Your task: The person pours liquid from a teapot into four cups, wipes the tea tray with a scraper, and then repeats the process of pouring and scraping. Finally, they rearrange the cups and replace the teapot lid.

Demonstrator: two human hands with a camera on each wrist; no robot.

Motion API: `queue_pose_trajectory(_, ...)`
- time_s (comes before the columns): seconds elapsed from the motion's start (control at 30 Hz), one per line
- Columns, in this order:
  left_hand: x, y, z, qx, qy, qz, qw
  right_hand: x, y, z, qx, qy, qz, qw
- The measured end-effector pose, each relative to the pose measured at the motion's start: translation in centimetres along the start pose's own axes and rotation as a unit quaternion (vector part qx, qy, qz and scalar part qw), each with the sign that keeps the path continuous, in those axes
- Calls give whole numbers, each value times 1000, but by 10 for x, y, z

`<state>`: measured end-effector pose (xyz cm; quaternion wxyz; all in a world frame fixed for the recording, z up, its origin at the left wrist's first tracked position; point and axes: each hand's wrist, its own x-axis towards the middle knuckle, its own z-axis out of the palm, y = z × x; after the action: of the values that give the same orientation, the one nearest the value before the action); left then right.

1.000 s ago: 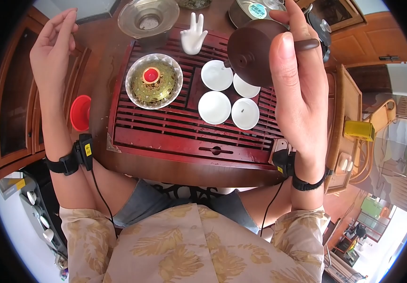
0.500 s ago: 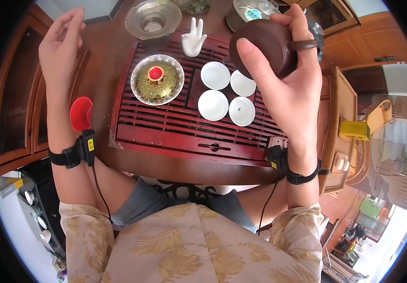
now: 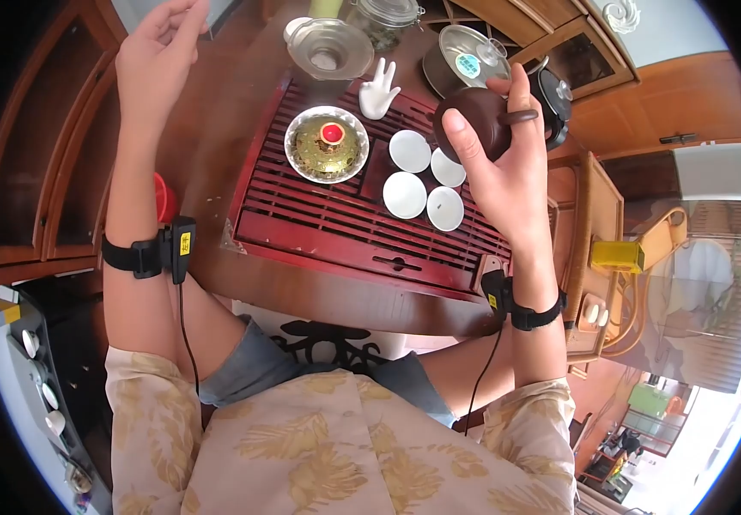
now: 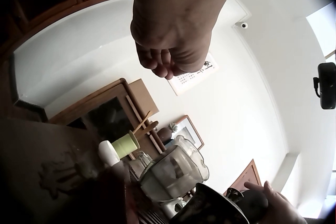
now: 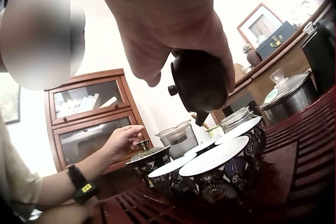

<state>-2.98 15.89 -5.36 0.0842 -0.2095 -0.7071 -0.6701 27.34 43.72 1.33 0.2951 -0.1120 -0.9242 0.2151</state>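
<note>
My right hand [image 3: 512, 189] holds a dark brown teapot [image 3: 486, 116] above the tea tray, with fingers by its handle and the thumb across its near side in the head view. The right wrist view shows the pot steeply tipped, its spout [image 5: 200, 119] pointing down over the cups. Several small cups, white inside and dark-patterned outside, stand close together; the front left one [image 3: 405, 196] shows fully, and the back right one is partly overlapped by the hand. My left hand [image 3: 160, 60] is raised left of the tray, fingers loosely bent, holding nothing.
On the slatted red tea tray [image 3: 319, 249] sit a lidded gold-green bowl [image 3: 323, 150] and a white hand figurine [image 3: 378, 93]. Behind are a glass vessel [image 3: 329, 51], a lidded jar [image 3: 388, 17] and a steel pot [image 3: 465, 60]. A red container [image 3: 164, 199] is partly behind the left forearm.
The head view has swung, so the tray sits farther right and more shows behind it. My right thumb has moved over the teapot, which has turned. The left hand stays raised without anything.
</note>
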Motion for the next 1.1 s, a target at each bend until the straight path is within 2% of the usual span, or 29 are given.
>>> queue_pose_trajectory(0.17, -2, 6, 0, 2, 3, 10, 1000, 1, -6, 0, -7, -12, 19, 1000)
queue_pose_trajectory(0.43, -2, 10, -1, -6, 22, -1, 1000, 13, -16, -19, -11, 21, -17, 1000)
queue_pose_trajectory(0.57, -2, 9, -2, -22, 20, 6, 1000, 16, -24, -25, -5, 24, -9, 1000)
queue_pose_trajectory(0.7, -6, 28, 3, -43, 7, 40, 998, 11, -17, -9, -13, 13, -35, 999)
queue_pose_trajectory(0.83, -7, 28, 3, -60, 4, 37, 998, 2, -18, 7, -37, -25, 9, 999)
queue_pose_trajectory(1.1, -6, 31, 4, -43, 8, 33, 998, 8, -12, -1, -32, 15, -29, 999)
